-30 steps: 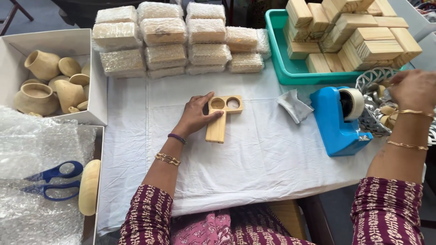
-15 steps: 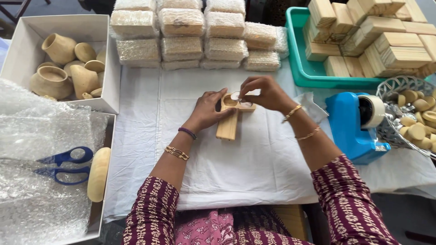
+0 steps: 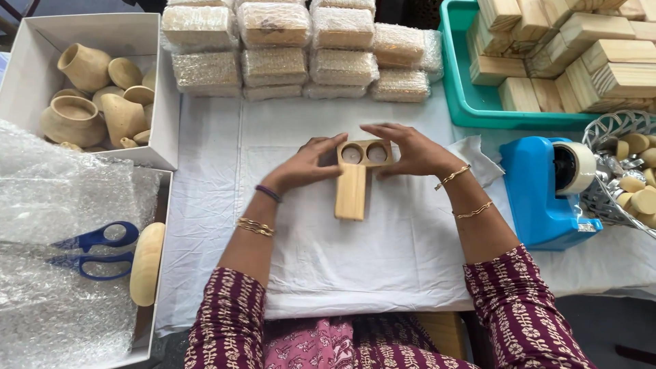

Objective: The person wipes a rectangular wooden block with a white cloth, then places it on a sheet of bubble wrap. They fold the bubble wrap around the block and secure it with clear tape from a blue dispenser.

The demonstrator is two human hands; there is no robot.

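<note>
Gripping two-hole wooden holder [image 3: 364,154] between left hand [image 3: 307,166] and right hand [image 3: 408,152]; plank [image 3: 350,193] below.

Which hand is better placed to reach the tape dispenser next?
Right, probably. The right hand lies nearer the blue tape dispenser; the left hand is on the far side of the wooden holder.

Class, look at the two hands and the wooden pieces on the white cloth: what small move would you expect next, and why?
Probably squaring the two-holed wooden block against the plain block: the left hand and right hand flank it, and the two lie together in a T.
</note>
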